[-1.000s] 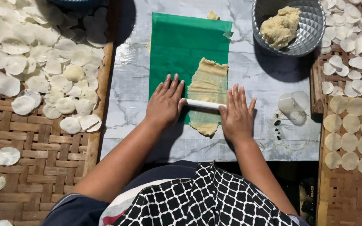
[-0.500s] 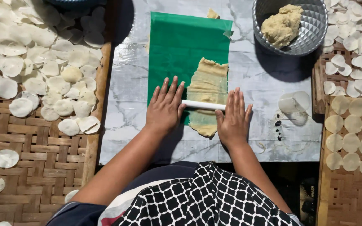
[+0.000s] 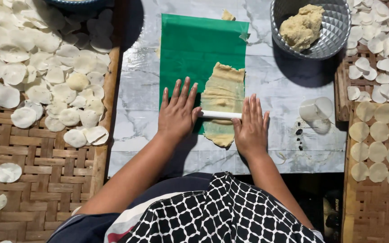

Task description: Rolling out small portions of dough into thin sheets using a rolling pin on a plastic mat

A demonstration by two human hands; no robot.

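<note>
The left hand (image 3: 176, 114) and right hand (image 3: 251, 128) lie flat with fingers spread, palms pressing the ends of a white rolling pin (image 3: 220, 115) without gripping it. The marble counter (image 3: 136, 112) carries a green sheet (image 3: 190, 49). On the sheet lies the flattened dough strip (image 3: 223, 87), under the pin.

No screens or signs before me, only a small dark package (image 3: 334, 206) with pale print, lower right of frame.
</note>
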